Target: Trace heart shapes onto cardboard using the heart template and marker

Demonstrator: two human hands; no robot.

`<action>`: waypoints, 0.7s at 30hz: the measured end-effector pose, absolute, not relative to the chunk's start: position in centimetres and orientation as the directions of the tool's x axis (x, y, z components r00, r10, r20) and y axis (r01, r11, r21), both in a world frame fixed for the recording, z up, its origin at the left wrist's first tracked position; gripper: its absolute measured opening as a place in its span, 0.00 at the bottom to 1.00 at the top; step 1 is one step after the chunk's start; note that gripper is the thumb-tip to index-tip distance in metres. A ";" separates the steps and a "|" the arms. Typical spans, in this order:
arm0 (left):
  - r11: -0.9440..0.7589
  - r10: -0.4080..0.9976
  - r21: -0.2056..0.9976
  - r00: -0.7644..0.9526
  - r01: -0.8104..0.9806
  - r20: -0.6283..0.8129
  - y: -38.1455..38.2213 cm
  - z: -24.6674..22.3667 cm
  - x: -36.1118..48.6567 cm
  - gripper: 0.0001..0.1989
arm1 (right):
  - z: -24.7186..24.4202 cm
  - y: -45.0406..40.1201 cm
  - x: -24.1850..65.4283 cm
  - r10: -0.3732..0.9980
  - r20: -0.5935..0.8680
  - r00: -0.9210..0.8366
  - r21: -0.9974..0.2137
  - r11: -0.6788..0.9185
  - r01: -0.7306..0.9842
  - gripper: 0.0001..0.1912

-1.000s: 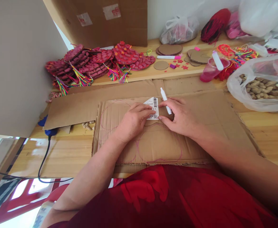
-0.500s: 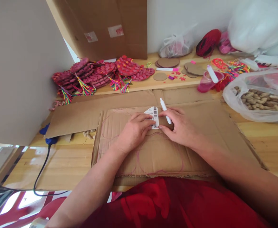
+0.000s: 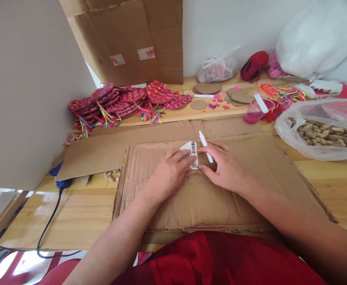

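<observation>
On a flat cardboard sheet (image 3: pixel 259 174) with pink curved outlines lies a white barcode label (image 3: pixel 193 148). My left hand (image 3: pixel 171 168) rests over the label's left part, fingers stretched out flat. My right hand (image 3: pixel 222 166) is at the label's right edge, thumb and index fingertip close beside it. A white marker pen (image 3: pixel 203 141) is tucked between the fingers of that hand, one end pointing away from me and the other showing in the gap above the thumb. Part of the label is hidden under my left fingers.
Behind the sheet are red peanut-shell discs (image 3: pixel 122 101) with coloured tassels, cardboard circles (image 3: pixel 208 88), another marker (image 3: pixel 207 96) and a pink cup (image 3: pixel 255 111). A bag of peanuts (image 3: pixel 324 132) stands at right. A black cable (image 3: pixel 47 227) runs at left.
The whole view has shifted, so things appear slightly lower. Both hands, the label and the marker pen keep nearly the same places on the cardboard.
</observation>
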State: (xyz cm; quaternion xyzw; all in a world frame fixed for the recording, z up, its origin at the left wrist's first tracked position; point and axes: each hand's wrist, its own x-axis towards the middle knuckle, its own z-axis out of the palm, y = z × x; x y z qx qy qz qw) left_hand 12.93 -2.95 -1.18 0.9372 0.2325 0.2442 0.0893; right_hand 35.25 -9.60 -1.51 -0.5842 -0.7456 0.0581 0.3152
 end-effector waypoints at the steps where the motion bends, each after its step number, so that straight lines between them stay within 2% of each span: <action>1: -0.875 0.483 0.255 0.785 0.412 0.389 -3.0 -1.2 13.0 0.17 | -1.5 -9.6 35.2 0.907 0.405 -0.119 -0.454 0.312 0.835 0.17; 6: -0.842 0.540 0.160 0.808 0.516 0.236 -3.7 -0.7 13.2 0.20 | -1.7 -9.5 35.2 0.898 0.426 -0.113 -0.455 0.320 0.831 0.16; 10: -0.825 0.565 0.110 0.811 0.555 0.148 -4.1 0.4 13.4 0.22 | -1.4 -9.4 35.5 0.915 0.399 -0.049 -0.563 0.287 0.775 0.18; 16: -0.796 0.604 0.019 0.793 0.605 0.083 -4.4 1.0 13.8 0.23 | -1.7 -8.7 36.4 0.938 0.302 0.171 -0.848 0.182 0.498 0.17; 18: -0.792 0.608 -0.005 0.789 0.611 0.090 -4.4 1.0 13.8 0.22 | -2.1 -8.3 36.6 0.916 0.317 0.246 -0.895 0.203 0.396 0.14; 21: -0.784 0.616 -0.020 0.781 0.621 0.106 -4.3 1.0 13.9 0.22 | -2.6 -7.8 36.8 0.874 0.388 0.292 -0.906 0.304 0.296 0.10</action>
